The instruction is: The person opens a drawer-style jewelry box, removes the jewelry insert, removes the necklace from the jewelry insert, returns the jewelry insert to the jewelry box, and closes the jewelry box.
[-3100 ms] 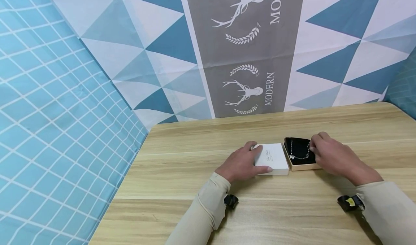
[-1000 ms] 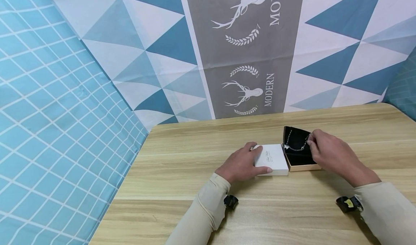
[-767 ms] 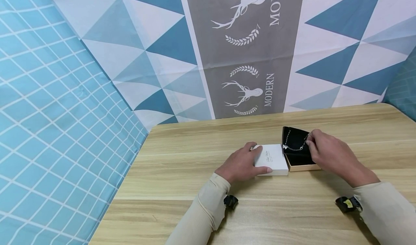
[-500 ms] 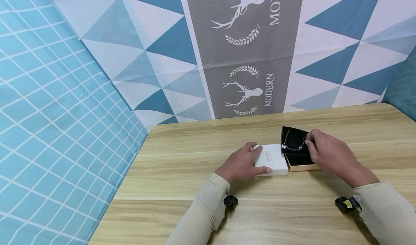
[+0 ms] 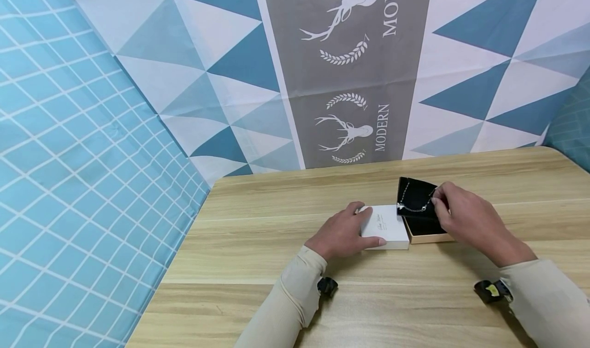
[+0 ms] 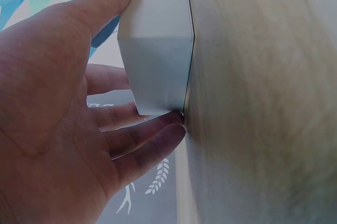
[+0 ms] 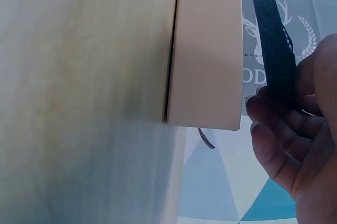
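Note:
My left hand (image 5: 343, 230) holds a white box lid (image 5: 386, 226) with small print on top. Its thumb lies along the near edge, and in the left wrist view the fingers reach round the lid's (image 6: 155, 71) far side. Right beside it stands the shallow tan jewellery box (image 5: 430, 239), its inside black. A black pad (image 5: 417, 191) is lifted at a tilt over that box, pinched at its right edge by my right hand (image 5: 475, 222). Across the pad lies a thin silver chain with a small pendant (image 5: 400, 206). The right wrist view shows the pad (image 7: 276, 45) edge-on, above the box.
Both boxes rest on a wood-grain table (image 5: 286, 266). Behind it hangs a patterned cloth (image 5: 350, 81) with triangles and deer heads, and a blue checked cloth (image 5: 83, 163) covers the left side. A short dark ribbon end (image 7: 206, 139) sticks out beside the tan box.
The black pad, first lying in the tan box, has been raised and shifted slightly left by the right hand, with the chain still on it. The left hand and white lid stay put.

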A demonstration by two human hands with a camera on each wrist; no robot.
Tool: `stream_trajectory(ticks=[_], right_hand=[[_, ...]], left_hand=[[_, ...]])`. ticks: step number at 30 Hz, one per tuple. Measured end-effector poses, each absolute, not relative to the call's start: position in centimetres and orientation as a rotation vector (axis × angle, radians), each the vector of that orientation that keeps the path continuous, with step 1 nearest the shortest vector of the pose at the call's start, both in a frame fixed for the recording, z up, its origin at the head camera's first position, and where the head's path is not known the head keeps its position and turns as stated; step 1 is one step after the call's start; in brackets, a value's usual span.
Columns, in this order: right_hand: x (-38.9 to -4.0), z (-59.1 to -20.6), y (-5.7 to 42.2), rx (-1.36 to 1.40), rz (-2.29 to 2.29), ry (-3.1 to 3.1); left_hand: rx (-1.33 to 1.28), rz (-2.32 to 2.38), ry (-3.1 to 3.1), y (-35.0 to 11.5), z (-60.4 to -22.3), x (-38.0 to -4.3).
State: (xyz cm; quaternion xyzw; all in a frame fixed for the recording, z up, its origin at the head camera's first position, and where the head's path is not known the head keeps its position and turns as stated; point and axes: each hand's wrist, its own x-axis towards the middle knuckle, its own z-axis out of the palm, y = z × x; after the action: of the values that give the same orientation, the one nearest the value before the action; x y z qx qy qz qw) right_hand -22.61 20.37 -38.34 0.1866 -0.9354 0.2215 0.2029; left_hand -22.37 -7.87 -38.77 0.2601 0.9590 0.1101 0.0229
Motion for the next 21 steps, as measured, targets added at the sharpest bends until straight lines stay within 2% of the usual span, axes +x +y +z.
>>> stream_trajectory(ticks=[21], right_hand=[[-22.40, -38.18, 20.02, 0.506, 0.759, -2.519]], left_hand=[[0.803, 0.339, 2.969, -7.85, -38.79, -22.34]])
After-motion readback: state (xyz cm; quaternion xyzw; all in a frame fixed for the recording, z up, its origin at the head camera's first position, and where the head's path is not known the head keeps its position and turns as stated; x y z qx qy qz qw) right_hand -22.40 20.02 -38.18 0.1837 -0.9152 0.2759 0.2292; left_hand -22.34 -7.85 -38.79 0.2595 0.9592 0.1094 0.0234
